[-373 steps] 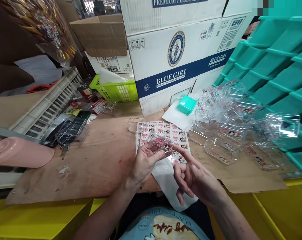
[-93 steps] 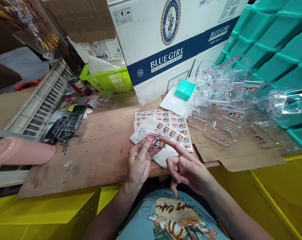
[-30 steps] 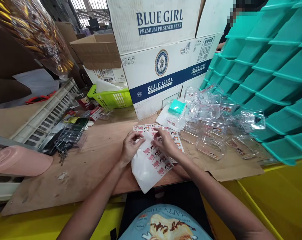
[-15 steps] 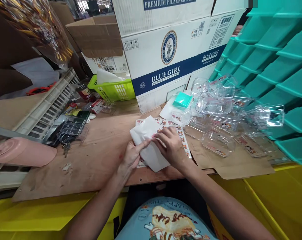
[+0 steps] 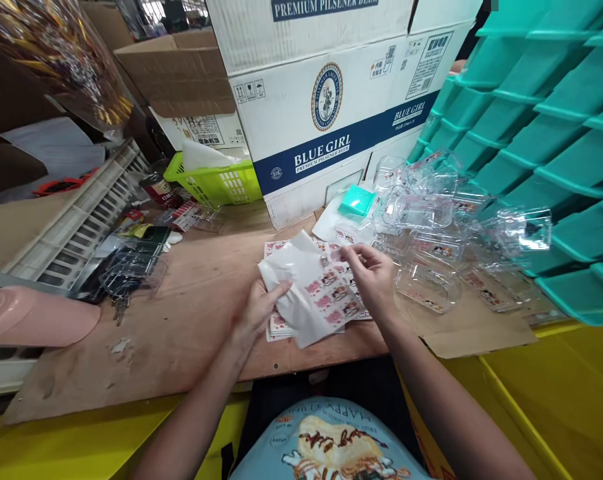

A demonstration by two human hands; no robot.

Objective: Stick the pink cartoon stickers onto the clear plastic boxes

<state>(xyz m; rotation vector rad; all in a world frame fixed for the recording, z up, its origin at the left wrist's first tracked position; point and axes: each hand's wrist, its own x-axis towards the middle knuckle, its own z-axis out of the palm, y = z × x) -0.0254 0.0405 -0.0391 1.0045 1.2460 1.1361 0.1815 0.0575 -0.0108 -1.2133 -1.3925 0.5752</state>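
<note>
Left hand [image 5: 259, 308] pinching sticker sheet [image 5: 301, 310] at left edge; right hand [image 5: 376, 277] nipping sticker [image 5: 336, 255] over sheet's far right

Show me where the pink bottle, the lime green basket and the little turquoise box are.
Pink bottle [image 5: 46, 315]: head view, on its side wall.
Lime green basket [image 5: 210, 184]: head view, on its front wall.
Turquoise box [image 5: 358, 200]: head view, on its top.

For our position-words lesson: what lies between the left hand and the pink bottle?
From left hand to pink bottle, mostly bare wooden tabletop, then what look like keys, in the head view.
</note>
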